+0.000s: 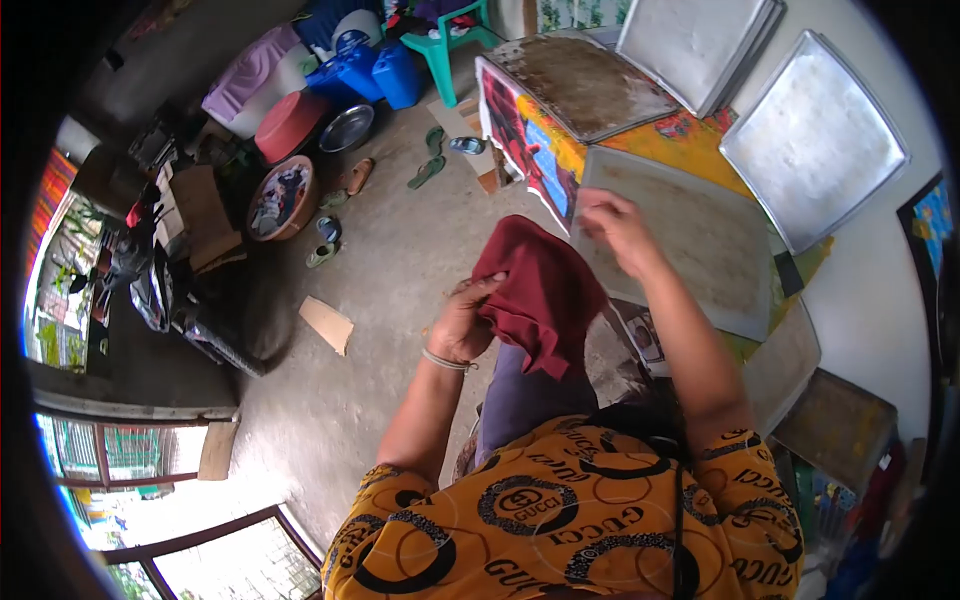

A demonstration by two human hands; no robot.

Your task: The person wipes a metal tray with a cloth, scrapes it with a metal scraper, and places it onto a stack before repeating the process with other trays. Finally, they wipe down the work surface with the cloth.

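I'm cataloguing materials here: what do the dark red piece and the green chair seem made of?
The dark red piece in the left hand: matte fabric, most likely, since it drapes in soft folds; the fibre I can't tell.
Green chair: probably smooth moulded plastic, judging by its even colour and curved frame.

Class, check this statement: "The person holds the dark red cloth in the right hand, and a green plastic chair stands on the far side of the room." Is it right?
Not quite: the head view shows the left hand holding the dark red cloth; the right hand is raised apart from it. The green plastic chair does stand on the far side of the room.
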